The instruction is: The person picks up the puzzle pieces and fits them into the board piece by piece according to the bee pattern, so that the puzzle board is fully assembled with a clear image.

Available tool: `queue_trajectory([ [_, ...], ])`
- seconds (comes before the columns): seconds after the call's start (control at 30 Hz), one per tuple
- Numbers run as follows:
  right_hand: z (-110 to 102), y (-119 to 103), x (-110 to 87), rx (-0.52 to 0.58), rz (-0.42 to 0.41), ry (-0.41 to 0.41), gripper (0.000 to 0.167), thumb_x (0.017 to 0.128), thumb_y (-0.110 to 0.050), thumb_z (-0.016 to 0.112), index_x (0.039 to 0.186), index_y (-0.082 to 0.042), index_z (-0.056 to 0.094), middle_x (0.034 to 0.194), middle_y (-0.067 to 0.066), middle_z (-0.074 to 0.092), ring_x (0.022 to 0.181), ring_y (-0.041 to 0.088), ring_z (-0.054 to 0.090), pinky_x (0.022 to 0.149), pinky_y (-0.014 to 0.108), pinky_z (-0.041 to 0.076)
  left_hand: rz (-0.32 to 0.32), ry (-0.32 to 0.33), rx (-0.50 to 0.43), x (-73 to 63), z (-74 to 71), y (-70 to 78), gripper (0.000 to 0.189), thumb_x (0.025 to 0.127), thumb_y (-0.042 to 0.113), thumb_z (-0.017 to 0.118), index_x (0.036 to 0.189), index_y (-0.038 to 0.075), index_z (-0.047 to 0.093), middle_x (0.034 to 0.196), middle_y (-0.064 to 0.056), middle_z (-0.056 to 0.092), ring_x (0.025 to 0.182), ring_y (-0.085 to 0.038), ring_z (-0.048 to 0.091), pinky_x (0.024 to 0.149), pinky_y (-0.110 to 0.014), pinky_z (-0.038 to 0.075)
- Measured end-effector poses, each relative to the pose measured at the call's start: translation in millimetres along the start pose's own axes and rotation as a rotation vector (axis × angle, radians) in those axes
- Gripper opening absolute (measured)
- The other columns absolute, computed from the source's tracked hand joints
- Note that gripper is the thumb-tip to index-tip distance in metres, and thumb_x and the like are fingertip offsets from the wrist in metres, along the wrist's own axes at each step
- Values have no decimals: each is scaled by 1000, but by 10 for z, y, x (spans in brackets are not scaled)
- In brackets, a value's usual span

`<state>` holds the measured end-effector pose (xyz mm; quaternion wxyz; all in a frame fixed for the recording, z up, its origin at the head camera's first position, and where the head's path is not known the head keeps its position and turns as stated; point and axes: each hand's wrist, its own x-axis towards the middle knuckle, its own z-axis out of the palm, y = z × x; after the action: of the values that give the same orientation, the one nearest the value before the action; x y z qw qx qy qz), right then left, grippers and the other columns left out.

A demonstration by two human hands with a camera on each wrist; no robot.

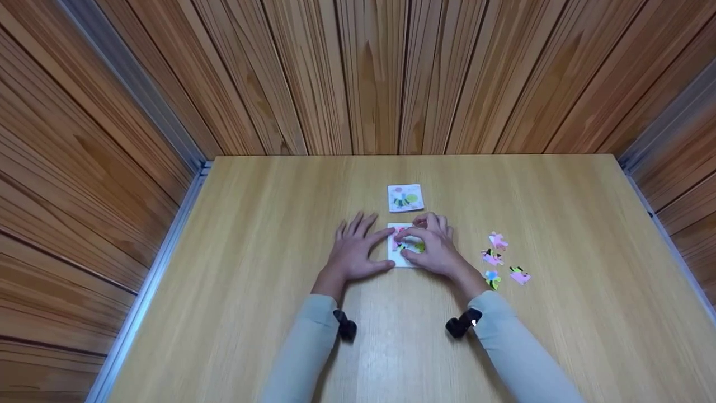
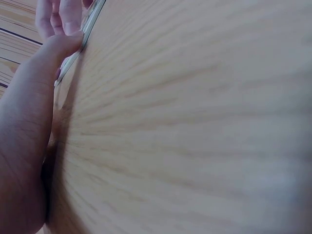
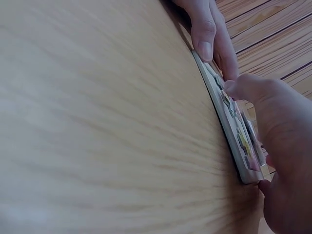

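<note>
A small white puzzle board point(image 1: 395, 261) lies on the table, with pink and yellow-green pieces set in it. Fingers spread, my left hand point(image 1: 353, 253) rests palm down at its left side, index finger and thumb touching that edge. Over the board is my right hand point(image 1: 439, 249), its thumb and index finger curled round a puzzle piece point(image 1: 401, 244) at the board's surface. In the right wrist view the thumb touches the pieces on the board point(image 3: 218, 100); the held piece is mostly hidden.
A picture card point(image 1: 405, 198) with a colourful print lies just beyond the board. To the right are several loose pieces: a pink one point(image 1: 498, 240), a pink and black one point(image 1: 492, 257), a blue and green one point(image 1: 493, 279) and another pink one point(image 1: 520, 275). Wood-panelled walls point(image 1: 369, 78) enclose the table.
</note>
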<state>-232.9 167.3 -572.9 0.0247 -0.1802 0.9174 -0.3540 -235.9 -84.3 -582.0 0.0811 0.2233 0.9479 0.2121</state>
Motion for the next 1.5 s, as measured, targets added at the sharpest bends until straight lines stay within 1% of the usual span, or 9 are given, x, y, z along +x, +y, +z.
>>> queue_trajectory([
  [0.1,2,13,-1,5,4,-21,27,100,-25,83,127,-27,85,155,22,49,144,45,34,119,66,25,-1,-3,-1,1,3,1,85,97,81,59,172,45,45,192,-5,21,180,-41,8,141,-77,4],
  [0.27,6,17,-1,1,6,-11,24,101,-21,81,123,-27,86,154,23,51,143,45,36,116,67,27,4,1,4,5,6,0,85,97,81,59,172,44,46,191,-6,22,180,-42,9,140,-77,7],
  [0.4,10,6,-3,16,18,-6,23,100,-20,81,122,-25,86,154,23,51,145,46,35,117,67,26,11,5,4,0,1,0,85,96,80,60,171,43,46,191,-6,23,180,-43,10,140,-77,8],
  [0.7,13,9,-4,17,22,-22,26,103,-23,79,127,-27,85,155,23,49,148,46,33,119,67,25,8,5,0,-11,9,-18,85,97,81,59,171,43,46,192,-6,21,180,-43,9,140,-77,6],
  [0.87,9,16,-11,17,13,-15,26,103,-22,80,128,-27,86,154,23,50,147,46,33,119,67,25,7,-4,-4,-2,14,-23,86,96,82,59,172,44,45,192,-6,19,180,-42,6,141,-76,3],
  [0.97,8,29,-22,25,8,-6,25,103,-23,81,127,-27,86,154,23,50,147,46,34,119,67,25,9,-5,-6,2,19,-20,85,96,82,59,172,45,45,192,-6,19,180,-42,6,141,-76,3],
  [1.2,-7,59,-42,58,12,17,28,100,-25,85,128,-22,85,154,23,50,145,44,34,122,67,26,4,-2,4,5,27,-23,85,96,82,58,172,45,44,192,-5,19,180,-42,8,141,-76,5],
  [1.33,-12,62,-38,43,6,42,25,99,-23,87,123,-16,85,152,24,52,144,46,35,122,68,28,11,4,-6,4,19,-17,84,97,80,60,171,44,46,191,-7,22,180,-44,10,140,-77,7],
  [1.5,2,55,-21,14,11,63,23,98,-22,88,119,-15,85,151,25,54,144,45,38,122,67,31,10,-1,-4,4,15,-14,83,97,80,59,171,45,46,191,-7,23,180,-44,9,140,-78,8],
])
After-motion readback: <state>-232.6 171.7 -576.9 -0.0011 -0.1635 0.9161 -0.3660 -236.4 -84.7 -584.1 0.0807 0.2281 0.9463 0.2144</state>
